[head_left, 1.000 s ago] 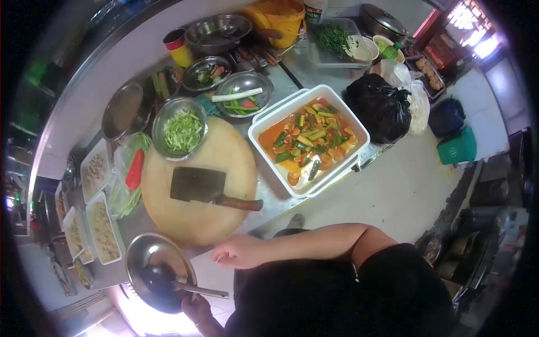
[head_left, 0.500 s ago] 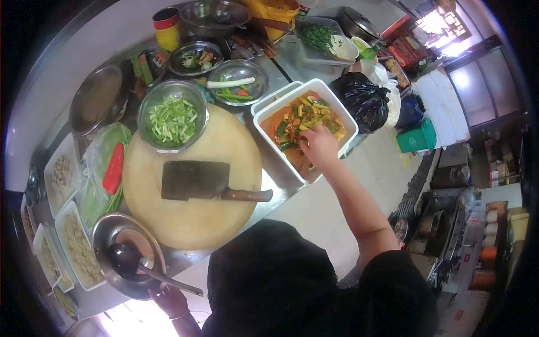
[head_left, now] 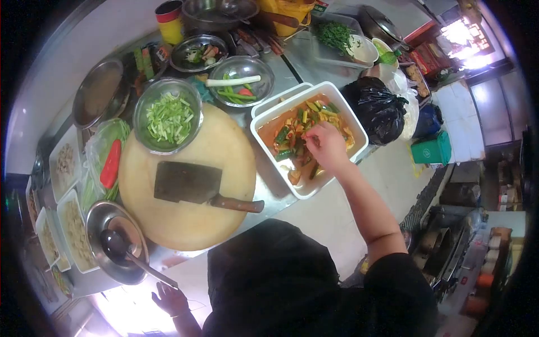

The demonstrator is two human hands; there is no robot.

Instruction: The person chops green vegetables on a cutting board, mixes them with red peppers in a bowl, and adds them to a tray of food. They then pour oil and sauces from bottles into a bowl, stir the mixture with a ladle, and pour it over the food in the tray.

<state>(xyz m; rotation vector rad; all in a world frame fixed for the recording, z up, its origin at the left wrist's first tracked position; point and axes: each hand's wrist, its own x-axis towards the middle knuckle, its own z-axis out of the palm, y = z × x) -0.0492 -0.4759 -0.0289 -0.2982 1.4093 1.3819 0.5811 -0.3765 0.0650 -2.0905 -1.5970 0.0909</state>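
Observation:
My right hand (head_left: 327, 147) reaches into a white rectangular tub (head_left: 352, 115) of sliced vegetables (head_left: 306, 121) in reddish liquid. Its fingertips are pinched together over the pieces; what they hold, if anything, I cannot make out. Low at the table's front edge, my left hand (head_left: 171, 299) hangs with fingers apart and nothing in it. It is just below the handle end of a ladle (head_left: 116, 245), which lies in a steel bowl (head_left: 101, 268). Between the hands, a cleaver (head_left: 188, 182) rests flat on a round chopping board (head_left: 224, 140).
A steel bowl of chopped greens (head_left: 168, 118) overlaps the board's back edge. Behind it are a plate with a white stalk (head_left: 233, 81) and green peppers. A black plastic bag (head_left: 375, 110) sits right of the tub. A red pepper (head_left: 111, 164) and white trays (head_left: 73, 224) line the left.
My left hand has come away from the rim of the bowl with the ladle. My right hand has shifted slightly within the tub, and pieces lie differently there. The view has turned a little.

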